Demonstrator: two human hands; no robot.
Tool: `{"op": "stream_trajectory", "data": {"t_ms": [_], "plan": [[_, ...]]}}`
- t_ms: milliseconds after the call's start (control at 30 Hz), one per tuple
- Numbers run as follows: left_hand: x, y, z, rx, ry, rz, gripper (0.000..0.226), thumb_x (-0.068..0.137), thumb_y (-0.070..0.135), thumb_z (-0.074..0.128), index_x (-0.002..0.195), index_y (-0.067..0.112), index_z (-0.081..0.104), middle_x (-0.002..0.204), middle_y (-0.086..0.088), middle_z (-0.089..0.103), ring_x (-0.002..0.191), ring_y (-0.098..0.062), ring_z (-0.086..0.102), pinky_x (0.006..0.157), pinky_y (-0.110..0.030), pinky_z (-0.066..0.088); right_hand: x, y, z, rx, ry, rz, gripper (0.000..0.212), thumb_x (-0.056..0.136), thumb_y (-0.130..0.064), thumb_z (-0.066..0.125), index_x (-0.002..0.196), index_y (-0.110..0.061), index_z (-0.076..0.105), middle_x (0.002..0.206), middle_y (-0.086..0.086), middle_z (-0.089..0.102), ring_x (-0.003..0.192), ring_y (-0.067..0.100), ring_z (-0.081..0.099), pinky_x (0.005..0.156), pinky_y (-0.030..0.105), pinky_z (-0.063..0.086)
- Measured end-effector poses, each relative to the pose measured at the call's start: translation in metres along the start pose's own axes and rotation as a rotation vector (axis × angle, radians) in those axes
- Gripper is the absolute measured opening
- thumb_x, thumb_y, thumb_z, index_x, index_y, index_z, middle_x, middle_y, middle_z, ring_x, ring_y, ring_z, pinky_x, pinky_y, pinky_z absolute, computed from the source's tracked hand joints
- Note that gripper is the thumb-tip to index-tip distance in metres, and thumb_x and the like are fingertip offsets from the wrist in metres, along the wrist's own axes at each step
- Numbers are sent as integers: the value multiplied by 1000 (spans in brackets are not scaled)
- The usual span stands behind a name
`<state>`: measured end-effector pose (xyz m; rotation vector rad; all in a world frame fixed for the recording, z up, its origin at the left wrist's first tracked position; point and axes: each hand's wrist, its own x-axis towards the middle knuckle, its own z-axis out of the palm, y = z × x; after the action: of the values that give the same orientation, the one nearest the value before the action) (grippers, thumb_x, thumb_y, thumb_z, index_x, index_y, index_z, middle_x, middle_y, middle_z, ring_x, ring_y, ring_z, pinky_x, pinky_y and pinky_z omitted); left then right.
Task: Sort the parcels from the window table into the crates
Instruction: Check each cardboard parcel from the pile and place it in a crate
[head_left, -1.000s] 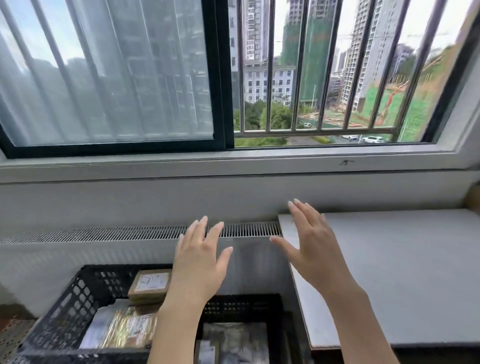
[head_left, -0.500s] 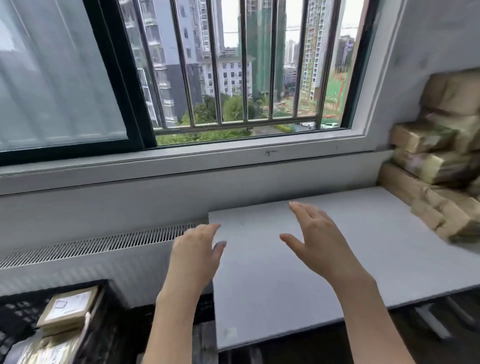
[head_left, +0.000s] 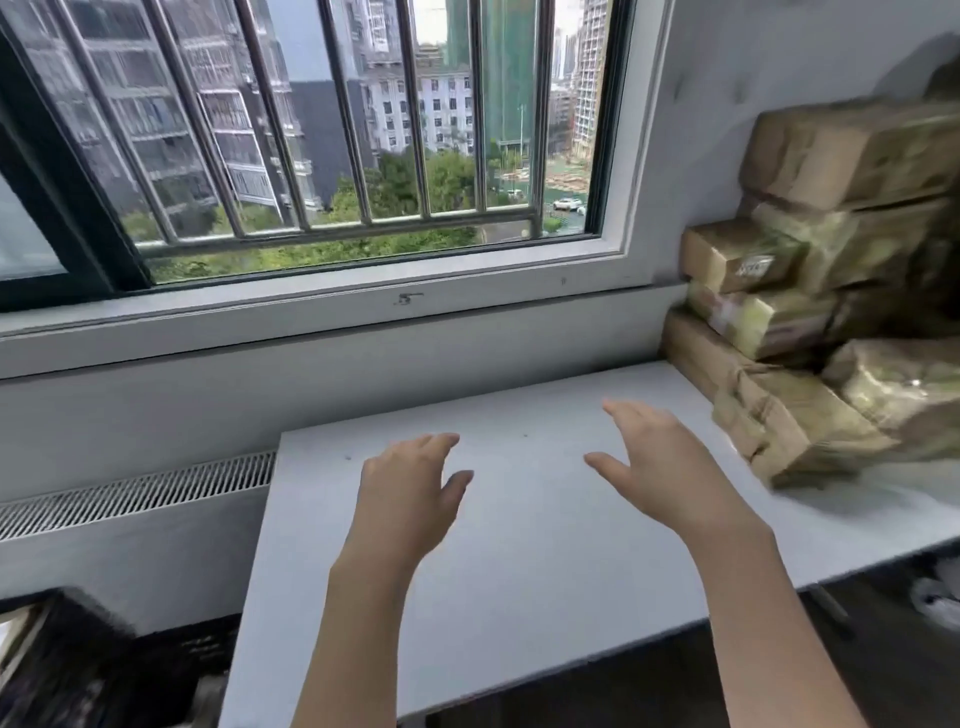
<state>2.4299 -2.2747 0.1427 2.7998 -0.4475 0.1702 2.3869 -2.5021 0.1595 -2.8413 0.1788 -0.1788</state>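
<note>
Daylight pours through the barred window (head_left: 363, 145) straight ahead of me, tower blocks and green trees beyond the bars; below it runs a pale sill (head_left: 311, 317), and under that a slatted vent (head_left: 135, 493) along the wall on my left. Right in front of me lies the grey window table (head_left: 519, 597), its near edge cutting across the lower part of my view; I have both arms stretched out over it. I see my left hand (head_left: 410, 493) above the left half of the tabletop, palm down, fingers loose and slightly bent, thumb out to the side, holding nothing; my right hand (head_left: 660, 462) is a little further forward and nearer the parcels, fingers straight and spread a touch, thumb apart, also holding nothing. I cannot tell whether either palm touches the surface. Over on the right the parcels (head_left: 831, 291) are heaped in the far corner of the table against the wall; brown taped boxes, several layers high, all blurred. One small box (head_left: 737, 254) about midway up shows a pale label; the lowest one (head_left: 800, 431) juts toward me and sits closest to my right hand, though well apart from the fingertips. Down at the bottom left corner I catch a dark, blurred edge of a crate (head_left: 78, 660) beside the table, below its level.
</note>
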Motion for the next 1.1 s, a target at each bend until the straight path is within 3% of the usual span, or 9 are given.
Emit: {"op": "stream_trajectory", "data": {"t_ms": [333, 533, 733, 967, 1100], "plan": [[109, 56, 34, -65, 2, 2, 46, 98, 42, 44, 142, 27, 41, 143, 10, 41, 133, -15, 34, 102, -30, 31, 86, 76, -5, 37, -84, 24, 64, 97, -41, 49, 152, -21, 22, 153, -5, 30, 140, 14, 27, 111, 29, 26], [133, 86, 67, -51, -87, -18, 46, 98, 43, 42, 141, 26, 41, 147, 7, 35, 135, -15, 30, 106, -32, 31, 110, 135, 2, 74, -129, 88, 63, 96, -39, 51, 150, -19, 27, 151, -3, 35, 140, 15, 28, 112, 31, 29], [147, 132, 102, -25, -117, -95, 46, 98, 43, 42, 141, 28, 41, 149, 7, 34, 137, -14, 29, 108, -33, 29, 129, 201, 10, 111, -171, 37, 62, 96, -39, 51, 150, -17, 27, 152, -2, 32, 140, 16, 29, 113, 31, 27], [170, 261, 170, -8, -137, -174, 47, 98, 44, 42, 142, 28, 39, 149, 6, 34, 137, -16, 29, 106, -31, 31, 147, 332, -11, 93, -228, -58, 63, 96, -38, 53, 150, -18, 27, 152, -1, 32, 140, 17, 26, 114, 30, 23], [182, 351, 211, 11, -224, -152, 47, 98, 47, 40, 142, 30, 38, 149, 8, 35, 136, -15, 31, 104, -31, 33, 151, 412, -35, 63, -286, -50, 61, 95, -32, 54, 148, -19, 28, 151, -1, 32, 139, 18, 26, 113, 32, 26]]}}
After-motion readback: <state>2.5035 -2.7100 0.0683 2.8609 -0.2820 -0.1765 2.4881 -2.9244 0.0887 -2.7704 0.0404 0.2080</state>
